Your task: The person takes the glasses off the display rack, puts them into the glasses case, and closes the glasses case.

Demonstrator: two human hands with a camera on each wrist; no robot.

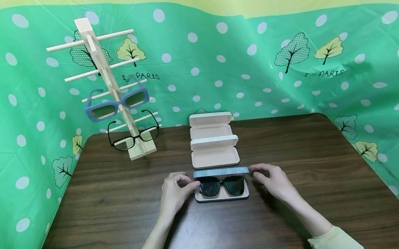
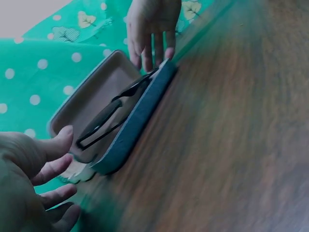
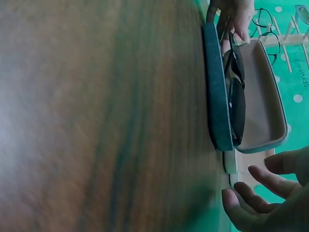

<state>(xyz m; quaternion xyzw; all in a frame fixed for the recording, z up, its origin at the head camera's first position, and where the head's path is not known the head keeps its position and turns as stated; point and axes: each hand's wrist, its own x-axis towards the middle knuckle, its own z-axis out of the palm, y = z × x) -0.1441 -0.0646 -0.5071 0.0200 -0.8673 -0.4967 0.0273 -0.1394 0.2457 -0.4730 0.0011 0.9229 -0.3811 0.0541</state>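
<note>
A blue glasses case [image 1: 220, 172] lies open on the table between the two hands, its pale lining showing. Dark-lensed sunglasses [image 1: 234, 185] sit in it with folded temples, seen from the end in the left wrist view. At the case's left end is my left hand [image 1: 175, 194], thumb extended close to the sunglasses' edge; whether it touches is unclear. My right hand [image 1: 275, 181] hovers by the lid's right corner with loosely bent fingers. In the right wrist view its fingers [image 3: 270, 183] stand apart from the case and hold nothing.
Behind the blue case stand two more open cases, a nearer one [image 1: 215, 157] and a farther one [image 1: 210, 132]. A wooden glasses rack [image 1: 106, 73] at back left bears blue-framed sunglasses [image 1: 118, 103] and black-framed glasses [image 1: 135, 137]. A patterned green cloth [image 1: 236, 55] hangs around the table.
</note>
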